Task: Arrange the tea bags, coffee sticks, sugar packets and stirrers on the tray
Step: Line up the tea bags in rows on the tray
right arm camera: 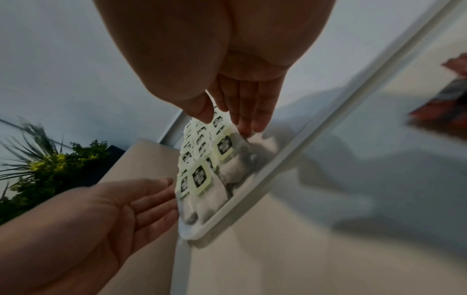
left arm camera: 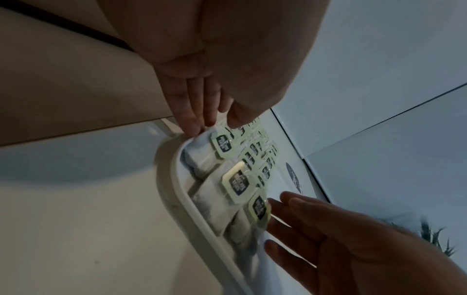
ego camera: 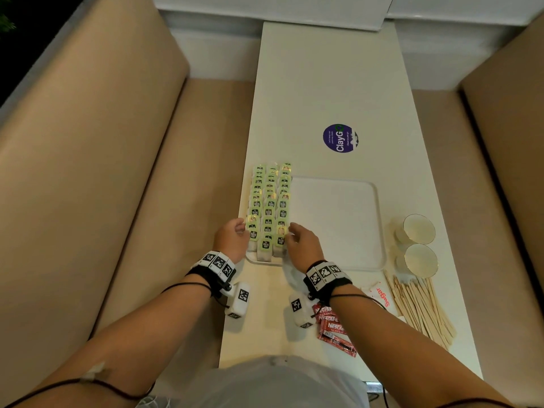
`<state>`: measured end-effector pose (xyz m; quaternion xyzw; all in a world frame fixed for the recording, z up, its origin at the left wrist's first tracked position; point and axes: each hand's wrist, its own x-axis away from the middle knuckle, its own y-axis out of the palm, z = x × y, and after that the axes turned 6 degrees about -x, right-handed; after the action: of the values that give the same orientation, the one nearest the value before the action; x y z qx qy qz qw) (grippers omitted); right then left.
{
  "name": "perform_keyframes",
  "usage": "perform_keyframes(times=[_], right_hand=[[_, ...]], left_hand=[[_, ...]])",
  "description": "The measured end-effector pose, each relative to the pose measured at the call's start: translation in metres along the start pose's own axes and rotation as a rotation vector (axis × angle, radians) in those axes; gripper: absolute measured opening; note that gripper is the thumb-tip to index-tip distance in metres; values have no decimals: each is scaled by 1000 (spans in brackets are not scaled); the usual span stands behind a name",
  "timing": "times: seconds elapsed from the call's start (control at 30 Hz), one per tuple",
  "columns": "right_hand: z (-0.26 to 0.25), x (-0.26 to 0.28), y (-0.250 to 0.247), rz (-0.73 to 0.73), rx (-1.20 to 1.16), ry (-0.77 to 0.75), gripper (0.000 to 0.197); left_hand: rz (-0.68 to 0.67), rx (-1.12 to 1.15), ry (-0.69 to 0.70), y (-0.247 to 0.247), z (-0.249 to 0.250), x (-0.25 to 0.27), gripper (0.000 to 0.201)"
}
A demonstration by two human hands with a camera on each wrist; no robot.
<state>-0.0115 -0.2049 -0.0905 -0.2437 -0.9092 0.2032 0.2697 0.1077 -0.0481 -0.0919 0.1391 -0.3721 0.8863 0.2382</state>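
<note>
Tea bags [ego camera: 269, 207] with green tags lie in three rows on the left part of the white tray [ego camera: 338, 225]. My left hand [ego camera: 240, 229] touches the near left side of the rows with straight fingers. My right hand [ego camera: 294, 234] touches their near right side the same way. In the left wrist view, the left hand [left arm camera: 215, 121] meets the tea bags [left arm camera: 237, 181] by the tray rim [left arm camera: 177, 199]. In the right wrist view, the right hand [right arm camera: 225, 117] rests against the tea bags [right arm camera: 202, 175]. Red coffee sticks [ego camera: 335, 328], sugar packets [ego camera: 379, 293] and wooden stirrers [ego camera: 421, 304] lie on the table near right.
Two paper cups [ego camera: 418, 231] stand right of the tray. A round purple sticker [ego camera: 340, 138] is on the narrow white table [ego camera: 323, 83] beyond it. Beige bench seats [ego camera: 117, 172] flank the table on both sides.
</note>
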Motion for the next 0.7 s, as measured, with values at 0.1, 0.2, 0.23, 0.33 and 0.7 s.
perform_keyframes(times=[0.1,0.2,0.23,0.33,0.7], right_hand=[[-5,-2,2,-18,-23,23,36],[-9,-8,-2,8,-51,38,41],[-9,-10,-3,9,-63,29,42],[-14,-17,-2,-18,-92,-5,36],[-25,-41,-8,-30,-171,-36,39]], left_hand=[[-33,-13,6,-1,7,-1,45],[-52,-19,5,-2,9,-2,46],[-63,-15,5,-3,9,-3,47],[-111,25,1,-2,10,-8,54],[-162,40,34,0,25,-20,58]])
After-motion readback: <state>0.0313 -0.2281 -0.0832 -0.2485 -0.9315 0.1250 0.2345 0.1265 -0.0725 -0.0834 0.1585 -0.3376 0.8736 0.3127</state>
